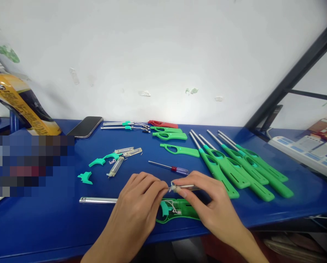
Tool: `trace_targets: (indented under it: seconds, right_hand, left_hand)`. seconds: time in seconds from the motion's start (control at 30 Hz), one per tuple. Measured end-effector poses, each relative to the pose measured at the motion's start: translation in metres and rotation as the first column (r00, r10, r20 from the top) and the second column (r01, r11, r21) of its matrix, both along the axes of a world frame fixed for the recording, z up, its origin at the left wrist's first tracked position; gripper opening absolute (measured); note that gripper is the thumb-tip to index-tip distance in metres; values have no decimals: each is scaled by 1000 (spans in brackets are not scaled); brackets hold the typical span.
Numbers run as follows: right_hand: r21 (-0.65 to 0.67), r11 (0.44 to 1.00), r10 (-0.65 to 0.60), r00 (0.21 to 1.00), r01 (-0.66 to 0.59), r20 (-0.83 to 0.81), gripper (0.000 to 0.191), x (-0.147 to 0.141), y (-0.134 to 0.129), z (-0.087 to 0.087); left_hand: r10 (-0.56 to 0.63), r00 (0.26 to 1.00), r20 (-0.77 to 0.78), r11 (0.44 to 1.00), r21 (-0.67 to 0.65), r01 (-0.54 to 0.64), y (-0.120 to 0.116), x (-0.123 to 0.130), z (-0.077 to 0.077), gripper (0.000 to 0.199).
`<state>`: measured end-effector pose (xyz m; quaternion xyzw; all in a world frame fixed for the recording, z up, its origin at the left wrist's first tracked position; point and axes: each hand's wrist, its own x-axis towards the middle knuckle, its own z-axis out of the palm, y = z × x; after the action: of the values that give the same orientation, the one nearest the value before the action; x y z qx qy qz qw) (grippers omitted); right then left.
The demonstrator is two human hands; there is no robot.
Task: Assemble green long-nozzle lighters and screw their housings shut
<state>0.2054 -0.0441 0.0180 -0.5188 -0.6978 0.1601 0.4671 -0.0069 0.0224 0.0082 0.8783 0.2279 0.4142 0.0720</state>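
Clear cartridge [187, 187] is spanning the gap up front, its long axis running roughly left to right, its fitted end pointing left. Going from the left, loose teal triggers [97, 162] are lying beyond the left hand [141, 199] and off to its outer side, while a metal tube [97, 200] is jutting out leftward from beneath that same hand. A loose clear cartridge [115, 167] is lying just past its knuckles. The left hand itself is pinching its fingertips together right at the fitted end; whatever tiny piece they're gripping, I can't tell. Just under those fingertips, a teal trigger [164, 208] and a pale wire [175, 206] are sitting in an open green shell [187, 210], which is lying nearly parallel to the held cartridge, on the near side of it. A screwdriver [181, 170] is slanting just beyond the right hand's fingers. The right hand [212, 199] is grasping the cartridge's body between thumb and forefinger, reaching in from the right, so both hands are meeting at the fitted end. Farther right of it, green lighters [240, 175] are fanning out
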Motion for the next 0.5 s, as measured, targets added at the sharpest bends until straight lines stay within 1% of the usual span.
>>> trace_targets:
  seconds: [0.13,0.37,0.5]
  right_hand:
    - [-18,999,32,999,-32,-19,13,1,0,-2]
    - [-28,999,31,999,-32,-30,10,2,0,-2]
    - [-14,999,51,998,-52,-36,12,1,0,-2]
  left_hand:
    - [-7,1000,6,1000,19,7,0,0,0,16]
    - [-10,1000,10,1000,11,10,-1,-1,1,17]
    - [-15,1000,12,1000,7,15,-3,-2,0,17]
